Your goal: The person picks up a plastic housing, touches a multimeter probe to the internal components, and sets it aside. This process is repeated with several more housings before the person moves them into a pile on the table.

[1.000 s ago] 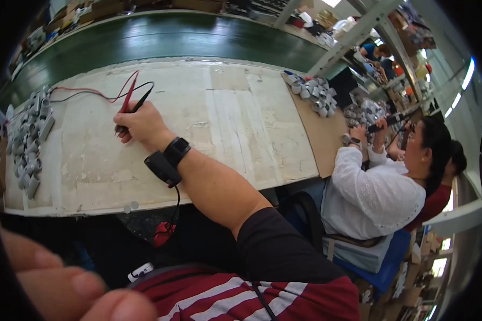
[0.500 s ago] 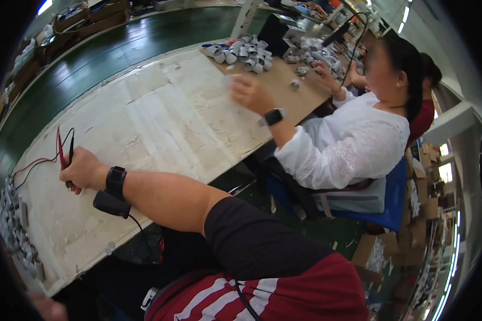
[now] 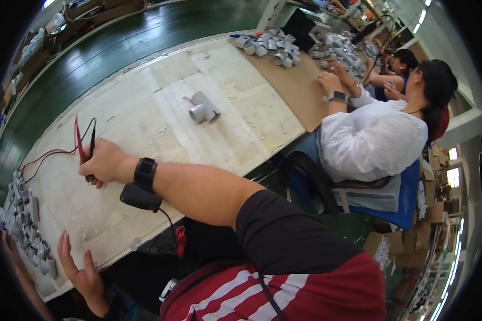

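Right hand (image 3: 106, 162) grips red probe (image 3: 78, 140) and black probe (image 3: 92, 146); left hand (image 3: 84, 279) open. Probing looks readied; next calls for reaching the fittings (image 3: 197, 113) lying mid-counter (image 3: 128, 115), well apart.

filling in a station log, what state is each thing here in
Red probe: held, roughly upright
Black probe: held beside the red one
Right hand: closed on both probes
Left hand: open, nothing visible in it
Black wrist strap: fastened
Tabletop: worn, scuffed
Middle gray parts: lying loose
Left gray parts: heaped
Right gray parts: heaped
Brown board: flat on the tabletop
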A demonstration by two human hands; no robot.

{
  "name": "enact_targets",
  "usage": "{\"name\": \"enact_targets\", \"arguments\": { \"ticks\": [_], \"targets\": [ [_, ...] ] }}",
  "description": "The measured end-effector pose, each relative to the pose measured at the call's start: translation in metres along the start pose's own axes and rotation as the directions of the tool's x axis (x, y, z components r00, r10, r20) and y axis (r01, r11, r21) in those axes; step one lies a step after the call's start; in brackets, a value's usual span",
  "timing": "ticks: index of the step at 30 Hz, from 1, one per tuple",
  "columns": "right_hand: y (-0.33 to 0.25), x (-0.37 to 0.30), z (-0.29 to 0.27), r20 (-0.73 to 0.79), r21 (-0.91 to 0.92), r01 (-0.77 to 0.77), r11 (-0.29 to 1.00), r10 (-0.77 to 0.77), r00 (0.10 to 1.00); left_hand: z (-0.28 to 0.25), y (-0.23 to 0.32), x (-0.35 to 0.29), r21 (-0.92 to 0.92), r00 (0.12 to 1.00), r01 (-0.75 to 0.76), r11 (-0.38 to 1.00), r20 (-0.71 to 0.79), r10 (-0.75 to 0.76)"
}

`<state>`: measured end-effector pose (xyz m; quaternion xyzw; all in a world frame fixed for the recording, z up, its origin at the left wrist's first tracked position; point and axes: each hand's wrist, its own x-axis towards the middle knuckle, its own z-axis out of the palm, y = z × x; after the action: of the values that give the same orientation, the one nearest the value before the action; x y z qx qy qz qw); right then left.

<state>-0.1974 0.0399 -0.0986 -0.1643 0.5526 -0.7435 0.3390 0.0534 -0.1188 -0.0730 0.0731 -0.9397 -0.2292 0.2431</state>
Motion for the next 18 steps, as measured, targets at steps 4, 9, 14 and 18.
{"name": "enact_targets", "arguments": {
  "ticks": [4,9,14,18],
  "targets": [
    [0.0,-0.001,0.003,0.035,0.001,-0.013,1.0,0.013,0.999,-0.017,0.093,0.042,-0.19,0.909,-0.268,0.945,0.277,0.313],
    [0.001,-0.001,-0.004,-0.107,-0.059,-0.009,0.998,0.003,0.994,0.036,0.212,0.119,-0.329,0.563,-0.635,0.699,0.424,0.71],
    [0.061,0.003,-0.016,-0.206,0.713,0.264,0.649,-0.165,0.964,0.133,0.255,0.179,-0.218,0.415,-0.772,0.598,0.538,0.733],
    [0.067,0.011,-0.042,-0.308,0.884,0.376,0.277,-0.259,0.915,0.198,0.254,0.212,-0.129,0.297,-0.928,0.35,0.312,0.902]
  ]
}}
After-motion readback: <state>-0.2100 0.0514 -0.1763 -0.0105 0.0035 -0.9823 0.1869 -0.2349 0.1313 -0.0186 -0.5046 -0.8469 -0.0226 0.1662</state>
